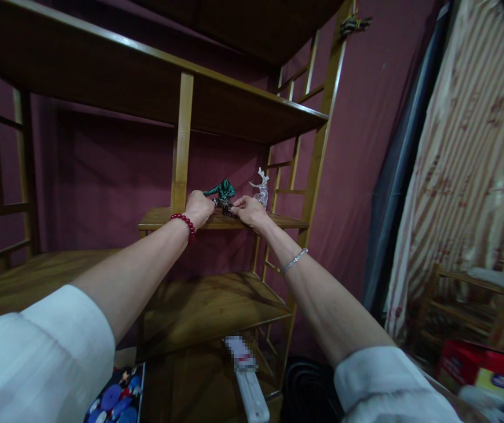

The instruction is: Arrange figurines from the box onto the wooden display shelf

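Observation:
A dark green figurine (pixel 224 189) on a dark base stands on the small raised shelf (pixel 159 218) of a wooden rack. Both my hands are at it, one on each side. My left hand (pixel 199 208) is closed at the figurine's left side, with the fingertips partly hidden behind the knuckles. Pinched at the lower right of the base are the fingers of my right hand (pixel 248 210). Just behind that hand stands a clear deer figurine (pixel 261 187) with pale antlers, partly covered by it.
A wooden post (pixel 182 141) rises left of my hands, under a long upper shelf board (pixel 234 82). Lower shelves (pixel 217 299) lie beneath. A white elongated object (pixel 252 393) and a box of colourful items (pixel 117 396) are below. A striped curtain (pixel 463 147) hangs at right.

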Demonstrator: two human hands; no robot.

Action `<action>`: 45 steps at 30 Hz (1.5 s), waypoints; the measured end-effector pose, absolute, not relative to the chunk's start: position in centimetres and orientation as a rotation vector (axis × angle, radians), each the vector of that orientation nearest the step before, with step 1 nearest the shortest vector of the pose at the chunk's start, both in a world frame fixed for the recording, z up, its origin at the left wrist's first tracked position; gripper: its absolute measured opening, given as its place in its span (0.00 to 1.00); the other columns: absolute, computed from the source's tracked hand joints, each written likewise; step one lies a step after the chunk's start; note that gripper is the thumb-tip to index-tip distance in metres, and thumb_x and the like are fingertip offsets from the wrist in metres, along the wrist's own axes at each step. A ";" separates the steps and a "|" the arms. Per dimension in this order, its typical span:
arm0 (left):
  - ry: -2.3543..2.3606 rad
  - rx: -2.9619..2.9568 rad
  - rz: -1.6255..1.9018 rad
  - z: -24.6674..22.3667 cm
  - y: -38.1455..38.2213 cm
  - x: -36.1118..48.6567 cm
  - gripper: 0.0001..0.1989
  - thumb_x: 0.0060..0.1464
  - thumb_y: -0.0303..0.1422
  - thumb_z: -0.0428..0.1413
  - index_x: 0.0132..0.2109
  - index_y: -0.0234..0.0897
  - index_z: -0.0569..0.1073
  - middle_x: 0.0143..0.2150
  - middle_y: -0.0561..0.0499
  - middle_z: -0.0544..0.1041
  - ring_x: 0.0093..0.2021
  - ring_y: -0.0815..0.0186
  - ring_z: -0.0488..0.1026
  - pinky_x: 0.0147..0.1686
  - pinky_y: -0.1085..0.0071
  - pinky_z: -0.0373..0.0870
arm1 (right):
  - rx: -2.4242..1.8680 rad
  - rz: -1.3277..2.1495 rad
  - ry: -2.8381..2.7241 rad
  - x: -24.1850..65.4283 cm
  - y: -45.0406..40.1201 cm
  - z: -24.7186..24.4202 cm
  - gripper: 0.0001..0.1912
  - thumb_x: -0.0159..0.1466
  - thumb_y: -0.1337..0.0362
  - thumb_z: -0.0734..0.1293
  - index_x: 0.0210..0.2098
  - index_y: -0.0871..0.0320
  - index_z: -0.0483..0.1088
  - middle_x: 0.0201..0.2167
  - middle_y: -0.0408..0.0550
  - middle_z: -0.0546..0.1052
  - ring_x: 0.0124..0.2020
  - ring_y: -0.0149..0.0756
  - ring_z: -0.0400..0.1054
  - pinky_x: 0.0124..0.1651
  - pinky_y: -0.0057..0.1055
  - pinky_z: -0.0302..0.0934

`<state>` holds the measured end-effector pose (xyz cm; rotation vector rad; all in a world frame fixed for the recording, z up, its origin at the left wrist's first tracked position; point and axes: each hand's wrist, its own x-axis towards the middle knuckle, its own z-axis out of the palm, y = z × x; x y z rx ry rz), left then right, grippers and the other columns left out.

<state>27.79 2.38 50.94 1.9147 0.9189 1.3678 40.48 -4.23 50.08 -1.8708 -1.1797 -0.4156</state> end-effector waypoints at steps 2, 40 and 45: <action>0.919 1.901 1.375 51.0 2.4 27.8 0.03 0.39 0.23 0.57 0.27 0.30 0.72 0.26 0.43 0.73 0.31 0.62 0.72 0.28 0.71 0.64 | -1.880 -0.418 -1.177 40.5 -4.3 50.1 0.09 0.51 0.61 0.67 0.31 0.56 0.69 0.27 0.41 0.74 0.28 0.29 0.66 0.30 0.24 0.56; 1.091 2.170 1.350 51.4 -0.2 25.6 0.16 0.42 0.29 0.58 0.41 0.25 0.70 0.40 0.30 0.73 0.42 0.53 0.72 0.34 0.70 0.65 | -1.916 -0.805 -1.302 38.2 -9.2 48.1 0.14 0.59 0.71 0.56 0.42 0.56 0.67 0.36 0.50 0.75 0.37 0.39 0.69 0.41 0.30 0.58; 1.129 2.252 1.326 51.1 -1.0 25.1 0.19 0.45 0.27 0.54 0.46 0.25 0.67 0.43 0.31 0.73 0.43 0.56 0.72 0.37 0.71 0.66 | -1.742 -0.972 -1.476 38.0 -10.8 46.1 0.16 0.58 0.74 0.54 0.40 0.61 0.68 0.38 0.52 0.74 0.43 0.40 0.65 0.47 0.33 0.58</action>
